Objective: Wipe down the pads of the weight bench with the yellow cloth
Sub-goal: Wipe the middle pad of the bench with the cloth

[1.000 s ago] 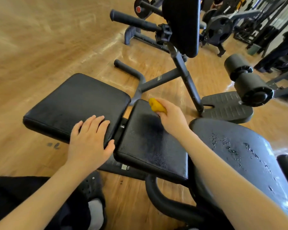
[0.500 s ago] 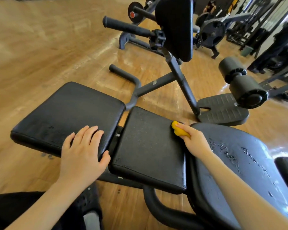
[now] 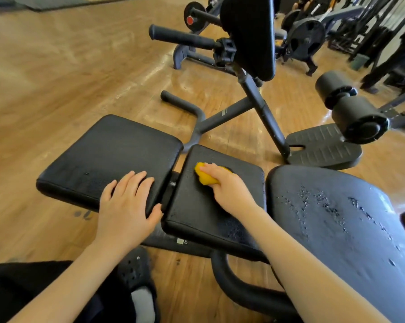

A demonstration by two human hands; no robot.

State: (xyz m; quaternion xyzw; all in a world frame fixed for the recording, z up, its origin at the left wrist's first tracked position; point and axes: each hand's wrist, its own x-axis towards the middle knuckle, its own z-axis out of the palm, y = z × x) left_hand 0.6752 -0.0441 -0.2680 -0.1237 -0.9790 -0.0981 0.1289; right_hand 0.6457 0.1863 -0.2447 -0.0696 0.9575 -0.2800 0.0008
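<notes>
the right hand point(image 3: 229, 190) was clamped around the bunched yellow cloth point(image 3: 205, 174) and pressed it onto the middle pad point(image 3: 197, 213) of the weight bench, near that pad's far left corner. the left hand point(image 3: 127, 203) lay flat with fingers straight on the near right corner of the left pad point(image 3: 99, 159), thumb at the gap between the two pads, holding nothing; in my judgement it was steadying the bench.

progress, as a judgement: wiping was under way on the middle pad. its surface showed a fine dull speckle with a darker patch near the front edge, but whether that was moisture or wear could not be told. the large right pad point(image 3: 336, 217) carried scattered beads and streaks of liquid across its top and looked not yet wiped. the left pad showed no obvious droplets; whether it had been wiped could not be determined. the upright pad point(image 3: 248, 31) and the roller pads point(image 3: 357, 117) on the frame beyond sat untouched by either hand.

markings: a small pale label point(image 3: 181, 241) sat on the frame below the front edge of the middle pad, with a letter or two beside it, too small to read. no brand name was legible anywhere.
</notes>
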